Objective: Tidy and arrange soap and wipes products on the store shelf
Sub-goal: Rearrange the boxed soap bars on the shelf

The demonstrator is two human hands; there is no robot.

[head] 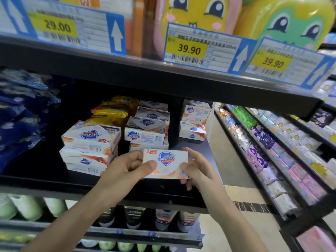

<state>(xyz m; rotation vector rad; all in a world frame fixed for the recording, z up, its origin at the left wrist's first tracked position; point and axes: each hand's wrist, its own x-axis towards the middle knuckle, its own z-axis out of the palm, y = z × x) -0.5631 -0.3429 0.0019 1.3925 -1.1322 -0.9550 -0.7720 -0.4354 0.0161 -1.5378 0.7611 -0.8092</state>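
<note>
Both hands hold one soap box [165,163] at the front of the dark shelf [54,180]: the left hand [125,167] grips its left end with the thumb across the face, and the right hand [197,169] pinches its right end, fingers curled under the lower corner. The box sits upright, logo facing out, just in front of the middle stack of soap boxes [148,127] and not yet set down. By the look of the shelf the tidying is only partly done: the left stack of soap boxes [91,148] leans askew with its top box turned upside down, the middle stack shows boxes at mixed angles, and the right stack [194,120] stands apart across a dark gap. Yellow wipes packs [112,110] are heaped loosely behind the left stack, and blue packs [21,113] crowd the far left, blurred. Bare shelf floor lies in front of the stacks and between the middle and right ones, which seems the likeliest room for the held box. The upper shelf edge [163,77] hangs low overhead, so headroom for lifting is limited, and the shelf's right end [211,151] lies close beside the right hand.
</note>
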